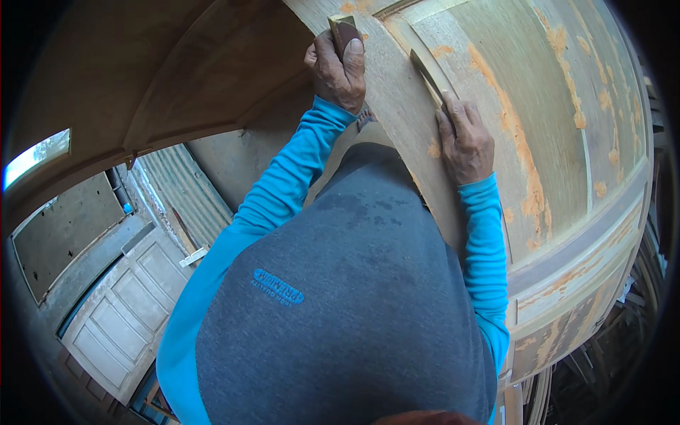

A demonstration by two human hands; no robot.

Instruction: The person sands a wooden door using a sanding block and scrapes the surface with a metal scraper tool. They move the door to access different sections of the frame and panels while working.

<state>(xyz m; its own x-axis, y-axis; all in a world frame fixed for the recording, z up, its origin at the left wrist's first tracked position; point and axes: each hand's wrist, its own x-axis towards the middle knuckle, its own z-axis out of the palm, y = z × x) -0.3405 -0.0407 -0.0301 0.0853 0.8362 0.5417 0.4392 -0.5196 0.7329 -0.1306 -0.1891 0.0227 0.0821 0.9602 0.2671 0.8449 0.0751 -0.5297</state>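
My left hand is closed around a small sanding block with a dark reddish-brown face and a yellowish end, held up at the near edge of a large wooden panel. Against that panel, my right hand grips a thin, narrow brown strip with a pale edge. Its exact kind is unclear. The strip lies along a raised moulding, and its lower end is hidden by my fingers. Streaks of orange filler run over the panel's surface and joints.
At the left, a second large brown wooden panel rises close to my left arm. Beyond it are a pale panelled door and corrugated sheeting. Long wooden pieces are piled at the lower right, past the panel's edge.
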